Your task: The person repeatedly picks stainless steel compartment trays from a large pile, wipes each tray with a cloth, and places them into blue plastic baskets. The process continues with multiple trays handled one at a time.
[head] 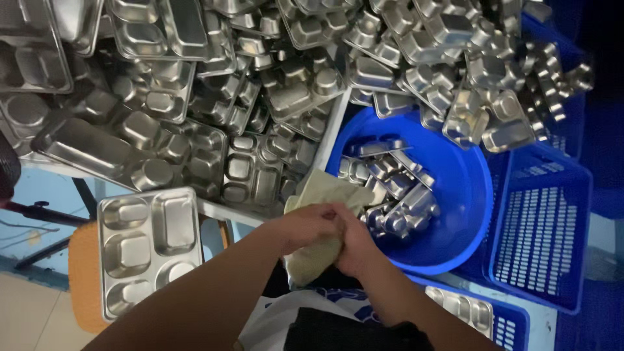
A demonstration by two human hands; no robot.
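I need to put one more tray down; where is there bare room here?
Bare room: the blue basin's right half, beside its few trays, and the blue crate right of it. The tray heap behind is crowded, and one tray fills the orange seat.

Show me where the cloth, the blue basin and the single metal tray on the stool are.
cloth (323,188): head view, on its upper fold above the hands.
blue basin (465,188): head view, on its bare inner wall.
metal tray (177,221): head view, on its large upper-right compartment.
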